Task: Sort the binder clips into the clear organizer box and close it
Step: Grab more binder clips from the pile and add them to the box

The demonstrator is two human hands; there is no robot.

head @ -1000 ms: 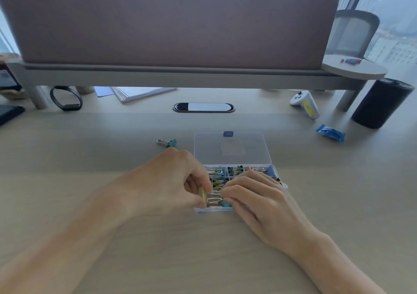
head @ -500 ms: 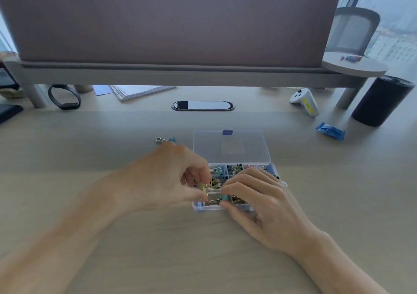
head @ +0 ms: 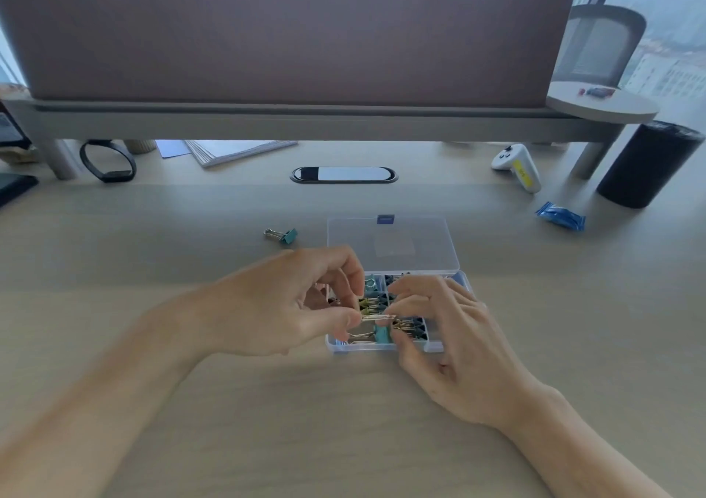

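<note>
So both hands are over the near half of the clear organizer box (head: 464,281), which sits in the middle of the counter (head: 191,440). Its lid (head: 389,245) is flipped open and lies flat on the far side.

The left hand (head: 290,306) has thumb and forefinger pinched on the silver wire handle of a teal binder clip (head: 382,334), with the other fingers curled loosely above. The right hand (head: 450,348) comes in from the right with curled fingers, and its thumb and fingertips are closed on the body end of that same clip. The clip is down at the box's near-left compartment. Can't tell if it's resting on the bottom or just held there.

The other compartments already hold clips, yellowish and dark blue ones from what I can make out, though the fingers hide a lot.

One loose teal clip (head: 284,235) is out on the counter, just left of the lid.

Further back there's a black wristband (head: 109,161) on the far left. On the far right are a white controller (head: 517,167), a blue packet (head: 560,216) and a black bin (head: 645,165).
</note>
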